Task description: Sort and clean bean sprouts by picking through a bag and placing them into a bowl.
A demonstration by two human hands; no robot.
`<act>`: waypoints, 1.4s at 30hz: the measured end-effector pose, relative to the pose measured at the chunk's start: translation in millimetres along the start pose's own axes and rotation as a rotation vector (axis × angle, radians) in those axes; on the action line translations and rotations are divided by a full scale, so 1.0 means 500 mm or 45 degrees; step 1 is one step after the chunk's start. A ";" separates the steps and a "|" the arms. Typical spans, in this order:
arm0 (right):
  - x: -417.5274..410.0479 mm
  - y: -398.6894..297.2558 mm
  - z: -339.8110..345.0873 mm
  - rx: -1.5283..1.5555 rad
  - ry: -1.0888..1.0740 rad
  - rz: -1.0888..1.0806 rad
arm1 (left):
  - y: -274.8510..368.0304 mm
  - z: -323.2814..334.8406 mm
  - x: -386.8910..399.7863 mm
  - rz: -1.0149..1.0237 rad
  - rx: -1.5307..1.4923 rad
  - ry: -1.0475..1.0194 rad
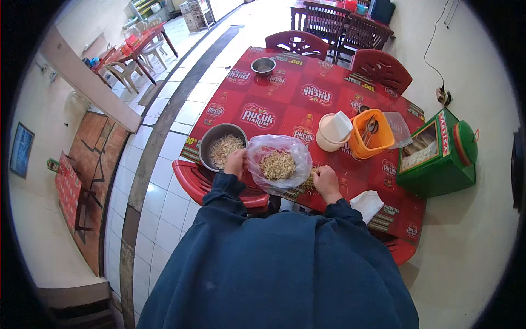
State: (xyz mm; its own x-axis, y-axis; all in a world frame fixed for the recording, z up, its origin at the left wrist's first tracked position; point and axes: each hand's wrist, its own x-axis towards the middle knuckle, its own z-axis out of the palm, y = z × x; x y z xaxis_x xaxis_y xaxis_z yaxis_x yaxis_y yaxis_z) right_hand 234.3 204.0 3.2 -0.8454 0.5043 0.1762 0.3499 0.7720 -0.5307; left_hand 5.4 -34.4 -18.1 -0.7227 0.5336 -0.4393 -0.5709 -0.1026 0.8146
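A clear plastic bag (302, 154) stands open on the red table covering (283, 98), with a heap of bean sprouts (277, 165) inside. My left hand (236, 163) is at the bag's left edge, between it and a steel bowl (203, 150) that holds more pale bean sprouts (225, 149). Whether its fingers grip the bag cannot be made out. Right of the bag, my right hand (326, 181) is low over the table, its fingertips at a small pile of sprouts or scraps (308, 181). The fingertips are partly hidden, and what they hold is unclear.
A small metal bowl (263, 66) stands farther back. To the right are stacked beige plastic containers (327, 137), an orange basket (361, 151) with spoons, a clear plastic box (397, 127) and a green cracker tin (439, 177). White paper or cloth (367, 204) lies near the front edge. Red chairs (296, 43) surround the table.
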 end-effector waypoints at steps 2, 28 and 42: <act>0.003 0.016 0.006 0.032 -0.036 0.017 | 0.013 -0.004 0.001 0.007 -0.164 0.158; 0.138 -0.135 0.160 0.113 -0.101 -0.285 | -0.059 0.107 -0.030 0.182 0.420 -0.114; 0.097 -0.163 0.104 0.725 -0.170 0.116 | -0.020 0.133 -0.046 0.167 0.572 -0.425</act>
State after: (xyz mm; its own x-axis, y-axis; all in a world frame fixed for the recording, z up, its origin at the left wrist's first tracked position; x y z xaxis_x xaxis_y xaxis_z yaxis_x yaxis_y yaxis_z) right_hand 143.7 145.2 11.8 -0.8786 0.4770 0.0230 0.1828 0.3804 -0.9066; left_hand 53.8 10.1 9.1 -0.5723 0.7842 -0.2399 -0.2106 0.1422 0.9672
